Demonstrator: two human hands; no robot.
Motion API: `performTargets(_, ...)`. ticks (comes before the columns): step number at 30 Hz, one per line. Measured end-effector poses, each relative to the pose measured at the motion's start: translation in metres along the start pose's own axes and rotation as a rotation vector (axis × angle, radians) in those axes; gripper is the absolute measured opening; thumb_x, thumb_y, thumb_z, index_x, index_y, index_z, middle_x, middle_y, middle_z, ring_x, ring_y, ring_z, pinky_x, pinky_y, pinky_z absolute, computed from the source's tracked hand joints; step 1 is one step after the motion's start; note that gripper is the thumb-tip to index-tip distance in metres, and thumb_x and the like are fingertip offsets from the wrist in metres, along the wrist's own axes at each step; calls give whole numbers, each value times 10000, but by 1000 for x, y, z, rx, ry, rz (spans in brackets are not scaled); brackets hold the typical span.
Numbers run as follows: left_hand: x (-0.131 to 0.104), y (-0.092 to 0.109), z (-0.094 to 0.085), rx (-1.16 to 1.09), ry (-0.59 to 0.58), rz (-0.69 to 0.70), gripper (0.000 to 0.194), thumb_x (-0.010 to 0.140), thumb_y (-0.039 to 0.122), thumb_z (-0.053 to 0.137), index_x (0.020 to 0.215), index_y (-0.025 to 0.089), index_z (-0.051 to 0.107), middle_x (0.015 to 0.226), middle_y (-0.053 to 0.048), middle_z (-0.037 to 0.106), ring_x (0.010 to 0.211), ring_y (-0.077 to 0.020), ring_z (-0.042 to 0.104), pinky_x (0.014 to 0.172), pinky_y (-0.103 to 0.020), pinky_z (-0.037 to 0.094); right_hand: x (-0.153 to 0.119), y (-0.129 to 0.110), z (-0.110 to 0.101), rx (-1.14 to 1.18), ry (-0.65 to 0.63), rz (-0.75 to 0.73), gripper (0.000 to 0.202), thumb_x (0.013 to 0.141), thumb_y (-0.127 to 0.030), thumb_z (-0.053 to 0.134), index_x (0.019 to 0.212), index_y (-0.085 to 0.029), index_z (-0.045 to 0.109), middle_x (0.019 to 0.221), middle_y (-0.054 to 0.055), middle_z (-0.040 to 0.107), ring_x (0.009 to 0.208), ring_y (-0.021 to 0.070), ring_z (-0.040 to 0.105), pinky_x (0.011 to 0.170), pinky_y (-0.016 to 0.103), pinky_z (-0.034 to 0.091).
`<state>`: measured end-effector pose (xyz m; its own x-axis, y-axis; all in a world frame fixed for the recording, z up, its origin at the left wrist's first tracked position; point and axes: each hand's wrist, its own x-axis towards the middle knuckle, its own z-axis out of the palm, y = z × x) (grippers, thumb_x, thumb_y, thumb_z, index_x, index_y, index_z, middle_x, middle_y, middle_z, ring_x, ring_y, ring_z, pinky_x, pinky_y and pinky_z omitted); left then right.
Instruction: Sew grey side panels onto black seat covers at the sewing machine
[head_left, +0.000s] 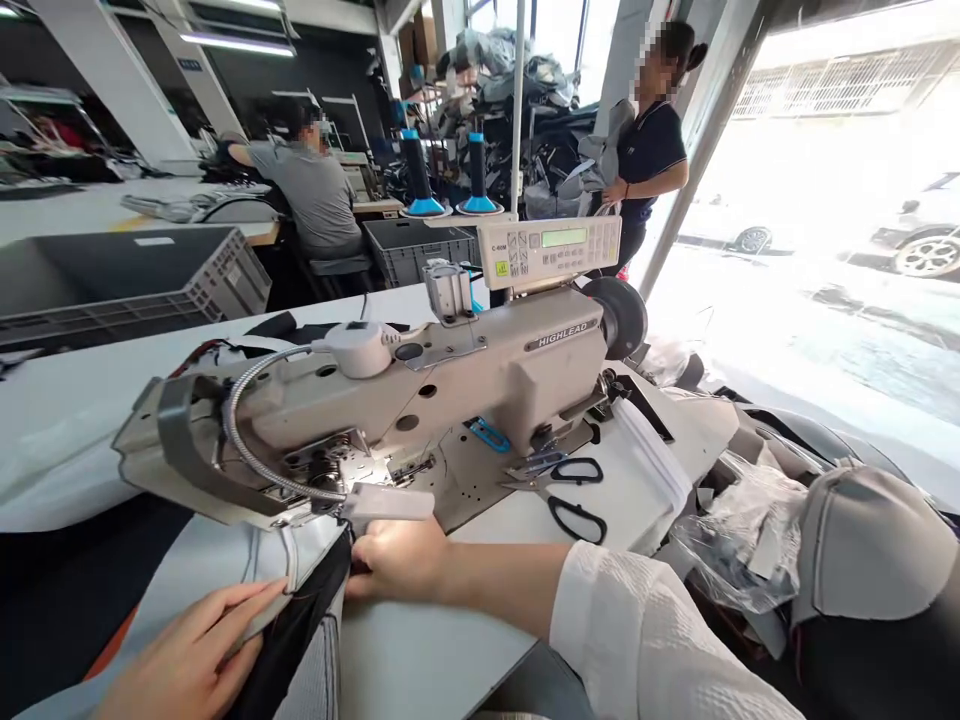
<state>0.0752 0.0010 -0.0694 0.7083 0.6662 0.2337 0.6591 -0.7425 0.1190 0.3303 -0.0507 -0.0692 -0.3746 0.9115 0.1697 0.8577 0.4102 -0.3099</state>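
Note:
A beige industrial sewing machine (450, 375) stands before me, its lamp lighting the needle area. Light grey fabric (217, 560) with stitched seams and a black fabric strip (315, 590) lie together under the sewing head. My left hand (199, 650) pinches the edge of the grey fabric, fingers pointing to the needle. Close beside the presser area, my right hand (401, 560) has its fingers curled at the black strip's edge; the lamp head partly covers it. The needle and the fingertips of this hand are not clearly seen.
Black-handled scissors (577, 510) and a blue thread snip (489, 434) lie on the machine bed. To the right are a clear plastic bag (742, 530) and piled grey sewn pieces (877, 540). Grey crates (142, 275) stand behind. One co-worker (307, 190) sits; another person (645, 150) stands holding fabric.

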Motion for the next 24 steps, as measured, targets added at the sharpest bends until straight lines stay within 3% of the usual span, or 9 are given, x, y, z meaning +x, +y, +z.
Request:
performTargets(4,13,10,-18,-107,-4,-72,382,829,386,380,1079,622,547,960,136,671,883,-184,662,780,-296,545,-3,-2,4,62,82,-75,307,887,-472,489,816,-199,610,919,15,656,842,142,589,611,239,423)
performTargets(8,23,23,-39,-87,-79,-105,350,836,351,374,982,493,659,965,112,680,876,-180,663,767,-292,556,-9,-6,-1,93,92,-167,187,835,-340,536,914,-183,601,1038,34,653,1025,168,548,847,262,434)
performTargets(13,22,36,-52,-143,-187,-123,352,864,262,374,1067,265,662,998,-13,655,878,-155,638,782,-239,523,-20,-10,-6,153,3,-205,430,783,-422,551,1159,-215,543,1239,47,589,1279,246,383,1044,445,306)
performTargets(16,21,40,-53,-126,-232,-145,365,856,209,363,1100,251,632,1011,-17,630,882,-151,625,802,-248,508,-28,-15,-8,182,-50,-205,591,808,-465,492,1336,-211,418,1355,90,499,1374,290,232,1094,552,170)
performTargets(19,21,43,-53,-80,-249,-111,390,810,138,358,1073,258,620,1017,-10,614,919,-167,616,811,-262,500,-32,-24,-8,224,-77,-159,692,806,-451,487,1424,-201,299,1418,122,419,1389,323,181,1102,588,85)
performTargets(21,21,45,-54,-32,-246,-93,425,780,107,361,1094,263,600,1105,-16,588,950,-181,611,809,-273,500,-34,-30,-6,267,-62,-121,703,780,-421,523,1421,-232,305,1421,108,417,1380,326,207,1101,579,94)
performTargets(24,21,49,-57,52,-242,-94,499,747,77,376,1181,256,544,1269,-46,497,950,-188,609,803,-285,501,-32,-35,-3,268,2,-63,565,759,-326,544,1310,-243,452,1332,73,515,1313,287,329,1091,503,168)
